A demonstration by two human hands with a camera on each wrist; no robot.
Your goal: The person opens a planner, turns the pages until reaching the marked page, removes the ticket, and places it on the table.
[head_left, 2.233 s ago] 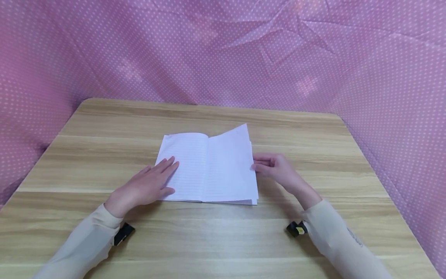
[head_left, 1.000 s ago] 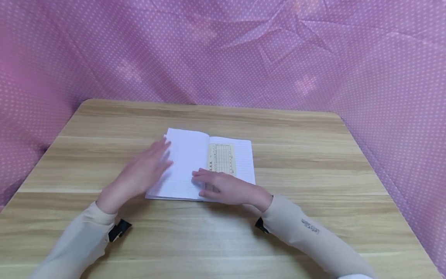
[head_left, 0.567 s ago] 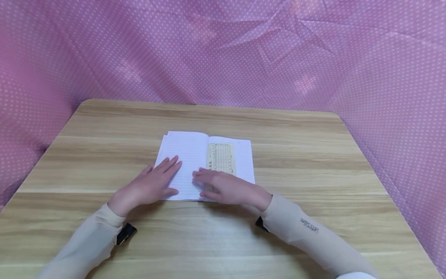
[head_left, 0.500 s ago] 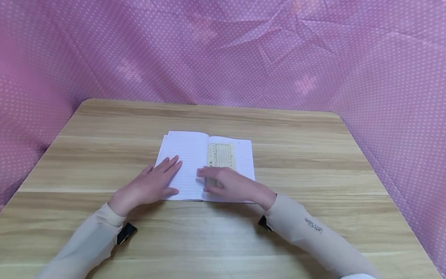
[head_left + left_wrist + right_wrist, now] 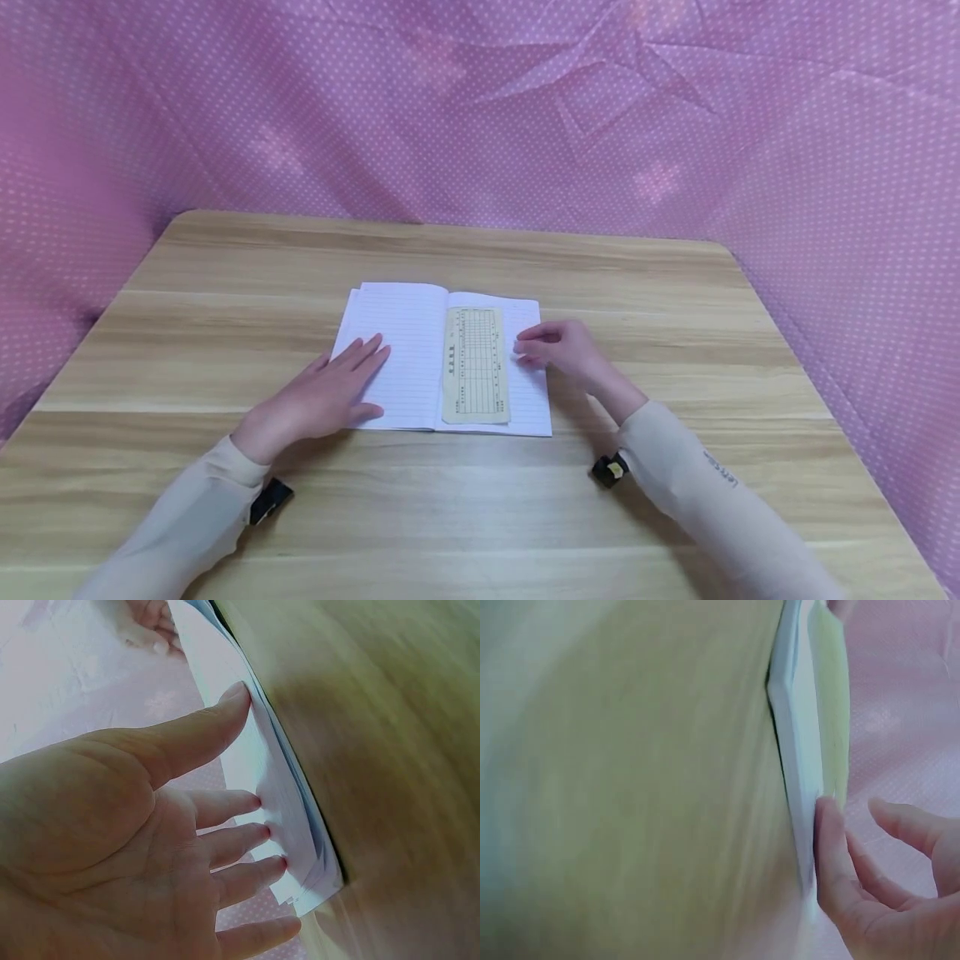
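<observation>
An open lined notebook (image 5: 408, 317) lies on the table. Over its right page, close to the fold, is a pale yellow paper slip (image 5: 476, 367) printed with a table of lines and red marks. My left hand (image 5: 318, 400) rests on the lower left page with fingers spread; the left wrist view shows its fingertips (image 5: 279, 862) at the paper. Past the slip's right edge, my right hand (image 5: 566, 354) is at the right page, fingers slightly bent. In the right wrist view its thumb (image 5: 904, 821) stands apart from the other fingers, with nothing between them.
The wood-grain table (image 5: 480, 517) extends all round the notebook. Pink dotted cloth (image 5: 480, 125) hangs behind it and at both sides. A black device (image 5: 609, 471) sits at the right wrist and another black device (image 5: 272, 502) at the left.
A page went from right to left, uncovering the slip. My left hand lifted, then came down on the turned page. My right hand crossed to the fold, then drew back right, off the slip.
</observation>
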